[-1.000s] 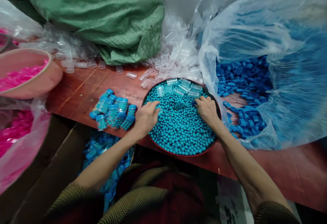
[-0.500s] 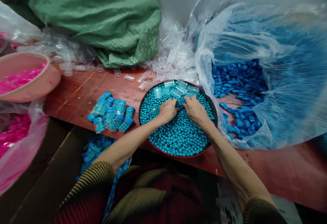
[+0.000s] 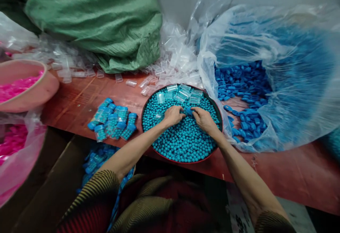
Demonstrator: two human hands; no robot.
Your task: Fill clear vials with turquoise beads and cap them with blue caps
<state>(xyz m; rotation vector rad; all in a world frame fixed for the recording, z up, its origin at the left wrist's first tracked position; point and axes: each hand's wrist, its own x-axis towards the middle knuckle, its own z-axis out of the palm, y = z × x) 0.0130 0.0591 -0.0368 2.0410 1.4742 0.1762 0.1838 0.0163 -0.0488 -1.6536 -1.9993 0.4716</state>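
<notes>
A round red-rimmed tub [image 3: 218, 116] holds many small turquoise balls [image 3: 183, 144]. Clear empty containers [image 3: 183, 93] lie on the balls at the tub's far side. Over the middle of the balls, my right hand [image 3: 203, 118] pinches a blue cap [image 3: 188, 111] between thumb and fingers. My left hand [image 3: 174, 115] is just left of the cap, its fingers curled together; what they hold, if anything, is too small to make out. Left of the tub, several capped containers filled with balls [image 3: 115, 119] are piled on the red table [image 3: 74, 101].
An open plastic bag [image 3: 205, 59] of blue caps [image 3: 243, 84] lies at the right. Clear containers [image 3: 180, 55] are heaped behind the tub beside a green sack [image 3: 98, 20]. A pink bowl [image 3: 45, 86] with pink pieces stands left. Below are boxes with pink and blue pieces.
The view has shifted slightly. My hands have moved a little apart, and the blue cap between them shows more clearly.
</notes>
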